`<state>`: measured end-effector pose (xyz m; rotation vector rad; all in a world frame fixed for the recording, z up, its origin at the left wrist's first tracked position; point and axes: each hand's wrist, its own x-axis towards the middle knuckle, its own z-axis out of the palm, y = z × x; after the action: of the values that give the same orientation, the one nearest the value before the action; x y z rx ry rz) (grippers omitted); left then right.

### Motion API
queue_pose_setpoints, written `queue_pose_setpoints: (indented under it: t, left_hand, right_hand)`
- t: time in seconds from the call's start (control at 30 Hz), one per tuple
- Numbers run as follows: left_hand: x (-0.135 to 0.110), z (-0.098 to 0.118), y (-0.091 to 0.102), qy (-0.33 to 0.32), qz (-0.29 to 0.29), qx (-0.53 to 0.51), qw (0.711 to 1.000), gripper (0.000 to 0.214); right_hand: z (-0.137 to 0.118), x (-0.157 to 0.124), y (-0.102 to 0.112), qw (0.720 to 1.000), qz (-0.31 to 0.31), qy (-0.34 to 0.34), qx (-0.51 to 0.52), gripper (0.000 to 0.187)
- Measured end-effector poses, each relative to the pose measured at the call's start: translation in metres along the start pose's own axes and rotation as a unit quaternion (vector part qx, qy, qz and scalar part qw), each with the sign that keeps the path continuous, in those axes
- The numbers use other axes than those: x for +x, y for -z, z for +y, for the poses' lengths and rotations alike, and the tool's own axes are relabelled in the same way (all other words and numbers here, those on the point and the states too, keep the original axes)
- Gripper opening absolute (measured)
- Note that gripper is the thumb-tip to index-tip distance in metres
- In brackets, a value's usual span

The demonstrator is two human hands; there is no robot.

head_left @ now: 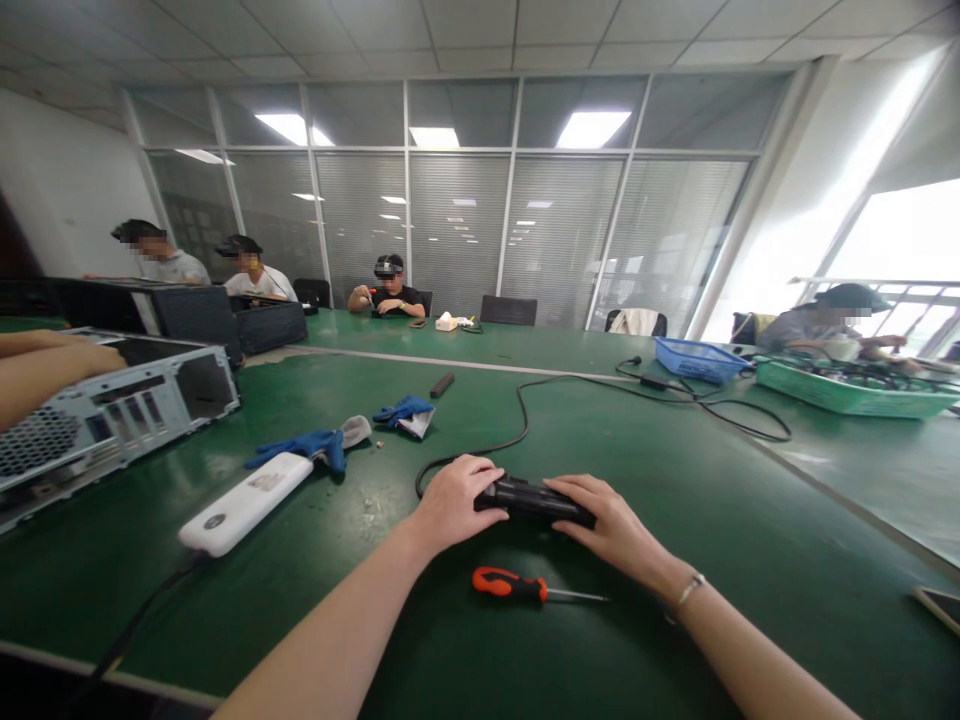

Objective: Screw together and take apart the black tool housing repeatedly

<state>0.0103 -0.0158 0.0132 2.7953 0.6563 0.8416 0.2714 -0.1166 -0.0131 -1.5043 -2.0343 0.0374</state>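
Both my hands are closed around a long, glossy black corded device (529, 497) lying crosswise just above the green table; its exact kind is not clear. My left hand (459, 500) grips its left end, near where a black cable (517, 435) curves away. On the right end, my right hand (604, 515) has its fingers over the top and thumb on the near side. Closer to me, a screwdriver (510, 585) with an orange and black handle rests on the table, its tip toward the right.
Left of my hands lie a white power strip (247, 503), blue-grey work gloves (319, 447) and a computer case (150, 410) with a co-worker's arms (60, 365) over it. Blue (697, 360) and green baskets (855, 390) stand at right. Other people sit around the table.
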Motion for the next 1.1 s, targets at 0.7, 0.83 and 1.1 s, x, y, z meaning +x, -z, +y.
queue_pose_setpoints:
  t: [0.7, 0.83, 1.1]
  left_hand:
    - [0.000, -0.024, 0.014, 0.085, -0.054, -0.107, 0.989, 0.052]
    - [0.000, -0.028, 0.018, 0.093, -0.087, -0.099, 0.987, 0.052]
    - [0.000, -0.030, 0.019, 0.090, -0.118, -0.085, 0.985, 0.052]
  right_hand:
    - [0.004, 0.002, -0.018, 0.995, 0.075, -0.034, 0.051, 0.038]
    - [0.001, 0.003, -0.023, 0.997, 0.062, -0.030, 0.035, 0.039]
    - [-0.002, 0.005, -0.030, 0.998, 0.063, -0.014, -0.003, 0.038]
